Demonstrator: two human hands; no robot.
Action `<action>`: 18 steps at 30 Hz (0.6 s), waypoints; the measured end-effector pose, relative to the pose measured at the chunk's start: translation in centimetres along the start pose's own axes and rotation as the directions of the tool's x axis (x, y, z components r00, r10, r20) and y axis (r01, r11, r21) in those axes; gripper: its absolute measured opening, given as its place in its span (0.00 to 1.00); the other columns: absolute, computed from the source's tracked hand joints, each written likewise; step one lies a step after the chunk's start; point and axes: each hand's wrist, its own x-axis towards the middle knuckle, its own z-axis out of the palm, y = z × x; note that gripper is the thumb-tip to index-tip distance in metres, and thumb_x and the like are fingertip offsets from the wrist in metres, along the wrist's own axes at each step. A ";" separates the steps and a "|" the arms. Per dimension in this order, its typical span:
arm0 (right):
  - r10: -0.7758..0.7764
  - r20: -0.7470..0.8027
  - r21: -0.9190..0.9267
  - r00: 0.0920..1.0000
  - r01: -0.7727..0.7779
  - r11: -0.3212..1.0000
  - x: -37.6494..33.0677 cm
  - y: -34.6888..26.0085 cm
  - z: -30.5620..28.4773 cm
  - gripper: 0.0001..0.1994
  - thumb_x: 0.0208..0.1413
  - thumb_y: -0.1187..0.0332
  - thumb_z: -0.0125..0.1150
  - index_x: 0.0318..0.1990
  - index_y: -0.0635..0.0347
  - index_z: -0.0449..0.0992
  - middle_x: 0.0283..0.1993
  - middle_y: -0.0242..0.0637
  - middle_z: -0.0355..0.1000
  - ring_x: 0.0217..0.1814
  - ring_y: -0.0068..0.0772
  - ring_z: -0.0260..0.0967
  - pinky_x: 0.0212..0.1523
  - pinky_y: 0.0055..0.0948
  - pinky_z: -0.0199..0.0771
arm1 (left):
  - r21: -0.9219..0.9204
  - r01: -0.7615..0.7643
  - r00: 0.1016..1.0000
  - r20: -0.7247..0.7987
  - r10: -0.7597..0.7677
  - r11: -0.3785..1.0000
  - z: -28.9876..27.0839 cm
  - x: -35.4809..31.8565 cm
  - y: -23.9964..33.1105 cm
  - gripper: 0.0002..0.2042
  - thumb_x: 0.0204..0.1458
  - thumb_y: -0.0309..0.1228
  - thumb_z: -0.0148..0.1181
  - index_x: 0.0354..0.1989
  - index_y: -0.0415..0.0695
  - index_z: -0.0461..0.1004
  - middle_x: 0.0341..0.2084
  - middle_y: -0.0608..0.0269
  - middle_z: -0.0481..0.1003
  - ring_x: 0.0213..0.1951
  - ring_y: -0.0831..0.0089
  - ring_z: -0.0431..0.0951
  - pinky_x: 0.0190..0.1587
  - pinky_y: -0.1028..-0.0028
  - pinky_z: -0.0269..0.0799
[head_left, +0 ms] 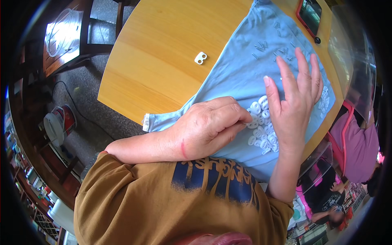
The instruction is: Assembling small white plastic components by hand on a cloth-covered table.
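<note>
My left hand (212,124) has its thumb and fingers pressed together at the edge of a pile of white plastic oval pieces (267,132). What sits between those fingertips, if anything, is hidden. Fingers spread, my right hand (294,96) is over the light blue cloth (228,81), just right of the pile, holding nothing that I can see. Beyond its fingertips lie several tiny metal pieces that look like springs (261,45). Small pale pieces (324,100) form another heap at the cloth's right edge, beside my right hand.
A white plastic piece with two holes (200,58) lies on the wooden table (163,53). A red-cased phone (310,16) rests at the far right. Clear plastic sheeting (347,53) hangs beside the table's right edge. At left are a stool (65,36) and a dark cable (77,107).
</note>
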 end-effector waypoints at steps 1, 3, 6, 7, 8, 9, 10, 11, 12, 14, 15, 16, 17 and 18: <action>0.001 0.000 0.000 1.000 -0.001 1.000 0.1 0.0 0.1 0.18 0.43 0.63 0.63 0.44 0.57 0.74 0.57 0.42 0.60 0.63 0.49 0.49 0.59 0.51 0.45 | -0.002 -0.001 1.000 0.001 0.001 1.000 0.0 0.0 0.0 0.09 0.44 0.16 0.56 0.34 0.37 0.71 0.28 0.58 0.73 0.31 0.64 0.74 0.32 0.72 0.69; 0.004 0.005 0.041 1.000 -0.004 0.999 0.3 -0.1 0.2 0.16 0.43 0.65 0.63 0.41 0.57 0.75 0.56 0.42 0.62 0.62 0.49 0.51 0.59 0.50 0.46 | -0.002 -0.004 1.000 0.002 0.004 1.000 0.0 0.0 0.0 0.09 0.43 0.16 0.56 0.34 0.37 0.71 0.28 0.58 0.73 0.31 0.64 0.74 0.32 0.72 0.69; -0.004 -0.037 0.062 0.999 0.006 0.998 0.3 0.1 0.3 0.13 0.43 0.67 0.63 0.38 0.58 0.76 0.54 0.41 0.63 0.61 0.49 0.52 0.59 0.49 0.48 | -0.001 -0.001 1.000 0.002 0.001 1.000 -0.1 0.0 0.0 0.09 0.43 0.16 0.56 0.34 0.37 0.71 0.28 0.58 0.73 0.31 0.64 0.74 0.33 0.72 0.69; -0.004 -0.038 0.063 0.999 0.006 0.998 0.2 0.2 0.4 0.13 0.43 0.67 0.63 0.38 0.58 0.76 0.54 0.41 0.63 0.61 0.49 0.52 0.59 0.49 0.48 | 0.001 0.005 1.000 0.003 -0.005 1.000 -0.1 0.0 0.0 0.09 0.43 0.16 0.56 0.34 0.37 0.71 0.28 0.58 0.73 0.31 0.64 0.74 0.33 0.72 0.69; 0.013 -0.042 0.108 0.999 -0.009 0.994 0.2 0.3 0.4 0.11 0.43 0.68 0.62 0.37 0.57 0.76 0.53 0.41 0.64 0.61 0.49 0.52 0.59 0.47 0.48 | 0.000 0.006 1.000 0.003 -0.006 1.000 -0.1 0.0 0.0 0.09 0.43 0.16 0.56 0.34 0.37 0.71 0.28 0.58 0.73 0.31 0.64 0.74 0.33 0.72 0.69; 0.030 -0.045 0.153 0.999 -0.023 0.988 0.1 0.4 0.5 0.10 0.44 0.70 0.62 0.37 0.57 0.77 0.52 0.40 0.64 0.61 0.48 0.53 0.59 0.46 0.49 | 0.003 0.004 1.000 0.001 -0.004 1.000 -0.1 0.0 0.0 0.09 0.43 0.16 0.56 0.34 0.37 0.71 0.28 0.58 0.73 0.31 0.64 0.74 0.32 0.72 0.69; 0.029 -0.044 0.154 0.999 -0.022 0.988 0.1 0.5 0.6 0.10 0.44 0.70 0.62 0.37 0.57 0.77 0.52 0.40 0.64 0.61 0.48 0.53 0.59 0.46 0.49 | 0.005 0.002 1.000 -0.001 -0.002 1.000 -0.1 0.0 0.0 0.09 0.43 0.16 0.57 0.34 0.37 0.71 0.28 0.58 0.73 0.31 0.64 0.74 0.32 0.72 0.69; 0.058 -0.052 0.207 0.997 -0.046 0.977 0.1 0.6 0.8 0.09 0.44 0.70 0.62 0.36 0.57 0.77 0.51 0.40 0.65 0.60 0.48 0.54 0.58 0.45 0.50 | 0.004 0.003 1.000 -0.001 -0.003 1.000 -0.1 0.0 0.0 0.09 0.43 0.16 0.57 0.34 0.37 0.71 0.28 0.58 0.73 0.31 0.64 0.74 0.32 0.72 0.69; 0.086 -0.058 0.259 0.995 -0.069 0.963 0.2 0.7 0.9 0.08 0.44 0.71 0.62 0.35 0.57 0.76 0.50 0.40 0.66 0.59 0.48 0.55 0.58 0.43 0.51 | 0.011 0.000 1.000 -0.011 0.001 1.000 -0.1 0.0 0.0 0.09 0.43 0.16 0.57 0.34 0.37 0.71 0.27 0.58 0.73 0.31 0.64 0.74 0.32 0.72 0.69; 0.114 -0.061 0.277 0.992 -0.093 0.956 0.4 1.1 1.2 0.08 0.43 0.71 0.62 0.34 0.57 0.76 0.48 0.39 0.67 0.58 0.48 0.56 0.57 0.42 0.52 | 0.020 -0.004 1.000 -0.015 0.005 1.000 0.0 0.0 -0.1 0.09 0.42 0.16 0.57 0.34 0.37 0.71 0.27 0.58 0.73 0.31 0.64 0.74 0.32 0.72 0.69; 0.143 -0.065 0.294 0.988 -0.118 0.948 0.4 1.3 1.3 0.08 0.42 0.71 0.63 0.33 0.57 0.76 0.46 0.39 0.67 0.57 0.48 0.57 0.56 0.41 0.54 | 0.021 -0.001 1.000 -0.017 0.001 1.000 0.1 0.1 -0.1 0.09 0.42 0.16 0.57 0.34 0.37 0.71 0.27 0.58 0.73 0.31 0.64 0.74 0.32 0.72 0.69; 0.148 -0.067 0.294 0.987 -0.123 0.948 0.4 1.4 1.3 0.08 0.42 0.71 0.63 0.33 0.57 0.76 0.46 0.39 0.67 0.57 0.48 0.57 0.56 0.41 0.54 | 0.022 0.003 1.000 -0.019 -0.002 1.000 0.3 0.2 -0.1 0.09 0.42 0.15 0.57 0.34 0.37 0.71 0.27 0.58 0.73 0.31 0.64 0.74 0.32 0.72 0.69; 0.159 -0.069 0.288 0.985 -0.133 0.949 0.6 1.3 1.2 0.07 0.42 0.71 0.64 0.31 0.58 0.76 0.45 0.39 0.68 0.57 0.47 0.57 0.56 0.40 0.55 | 0.022 0.004 1.000 -0.020 -0.003 1.000 0.2 0.1 -0.1 0.09 0.42 0.15 0.57 0.34 0.37 0.71 0.27 0.58 0.73 0.31 0.64 0.74 0.32 0.72 0.69; 0.170 -0.072 0.280 0.983 -0.143 0.949 0.8 1.2 1.0 0.07 0.41 0.71 0.65 0.30 0.58 0.76 0.44 0.39 0.68 0.56 0.47 0.58 0.55 0.40 0.56 | 0.025 0.002 1.000 -0.022 -0.001 1.000 0.2 0.1 -0.1 0.09 0.42 0.15 0.57 0.34 0.37 0.71 0.27 0.58 0.73 0.30 0.64 0.74 0.32 0.72 0.69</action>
